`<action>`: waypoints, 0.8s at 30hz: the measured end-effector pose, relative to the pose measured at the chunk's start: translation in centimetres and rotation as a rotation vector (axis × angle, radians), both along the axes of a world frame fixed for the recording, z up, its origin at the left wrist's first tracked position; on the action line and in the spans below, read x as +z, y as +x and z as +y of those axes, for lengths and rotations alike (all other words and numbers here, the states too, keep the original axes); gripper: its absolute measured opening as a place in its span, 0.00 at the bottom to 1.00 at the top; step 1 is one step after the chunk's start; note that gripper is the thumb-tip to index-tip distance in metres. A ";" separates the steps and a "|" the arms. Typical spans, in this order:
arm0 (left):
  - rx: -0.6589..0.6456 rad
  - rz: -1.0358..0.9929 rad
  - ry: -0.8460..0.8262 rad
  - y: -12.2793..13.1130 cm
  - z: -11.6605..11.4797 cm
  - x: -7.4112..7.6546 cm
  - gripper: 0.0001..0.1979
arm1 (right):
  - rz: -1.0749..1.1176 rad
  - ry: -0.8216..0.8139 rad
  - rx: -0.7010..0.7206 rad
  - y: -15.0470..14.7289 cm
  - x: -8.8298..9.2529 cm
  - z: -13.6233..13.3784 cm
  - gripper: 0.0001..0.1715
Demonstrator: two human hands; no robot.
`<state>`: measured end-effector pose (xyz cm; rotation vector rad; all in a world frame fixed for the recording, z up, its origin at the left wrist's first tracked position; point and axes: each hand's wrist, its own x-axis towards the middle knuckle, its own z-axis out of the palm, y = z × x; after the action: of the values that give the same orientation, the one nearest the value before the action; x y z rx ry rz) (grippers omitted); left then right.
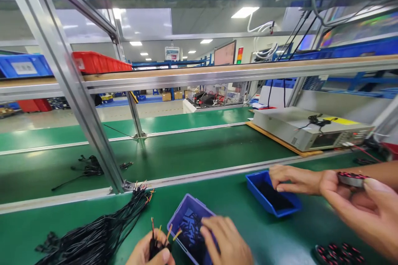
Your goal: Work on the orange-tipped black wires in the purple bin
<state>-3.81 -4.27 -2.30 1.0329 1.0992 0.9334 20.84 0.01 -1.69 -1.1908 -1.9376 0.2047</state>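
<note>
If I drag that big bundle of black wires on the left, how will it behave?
The black wires look thin and floppy, so they would probably sag and trail. Loosely piled on the green table, strands may snag or spread apart.

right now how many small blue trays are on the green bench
2: one blue tray under the person's right hand, one blue tray by a co-worker's hand.

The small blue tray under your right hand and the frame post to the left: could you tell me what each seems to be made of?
Small blue tray: probably moulded plastic, judging by its even colour and thin walls. Frame post: looks like extruded aluminium, silver-grey with lengthwise grooves and a dull sheen.
</note>
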 end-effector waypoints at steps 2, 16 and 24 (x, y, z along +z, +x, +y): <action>0.041 0.023 0.002 0.2 0.5 1.0 0.30 | -0.234 -0.021 -0.066 0.2 0.3 1.7 0.13; 0.090 -0.016 0.037 1.8 3.7 3.1 0.28 | -0.369 0.143 -0.151 0.4 -1.9 2.8 0.21; 0.099 -0.040 0.027 4.7 5.8 3.5 0.31 | -0.520 0.134 -0.050 1.0 -0.7 2.9 0.14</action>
<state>0.85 1.53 1.17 0.9848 1.1150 1.0461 21.81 2.89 -2.42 -1.2873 -2.3157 -0.2868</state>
